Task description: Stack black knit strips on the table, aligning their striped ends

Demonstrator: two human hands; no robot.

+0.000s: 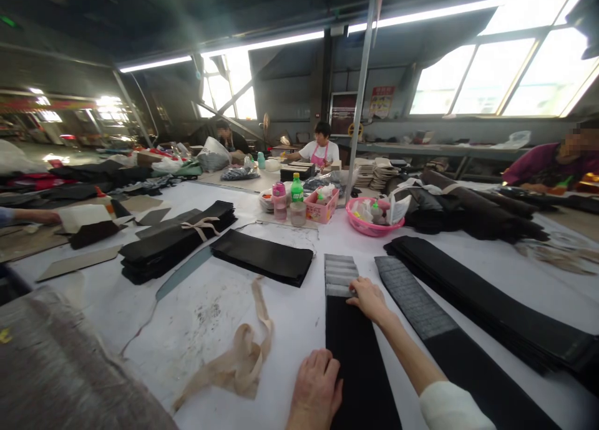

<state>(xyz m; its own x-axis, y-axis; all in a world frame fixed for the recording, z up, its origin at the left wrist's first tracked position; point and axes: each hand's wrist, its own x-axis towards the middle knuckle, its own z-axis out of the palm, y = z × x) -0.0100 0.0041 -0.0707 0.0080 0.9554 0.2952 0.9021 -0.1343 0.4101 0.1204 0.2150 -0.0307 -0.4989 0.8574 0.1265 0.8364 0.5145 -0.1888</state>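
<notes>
In front of me a stack of long black strips (pixel 353 355), apparently fabric or leather, lies on the white table. At its far end, grey bands show in steps, like layered edges. My right hand (pixel 367 298) is closed at the border of grey and black, fingertips bent down on the strips. Nearer to me, my left hand (pixel 316 386) has its fingers curled together against the strips' left edge. To the right lies a second set of black strips (pixel 468 361) with a grey, finely lined end (pixel 412 299).
A thicker black stack (pixel 482 293) lies farther right. On the left are a short black stack (pixel 262 255), a tied black bundle (pixel 178 239) and a loose beige cloth ribbon (pixel 243 355). A pink basket (pixel 374 227) and green bottle (pixel 297 190) stand beyond, near a metal pole (pixel 360 99). Other people sit around.
</notes>
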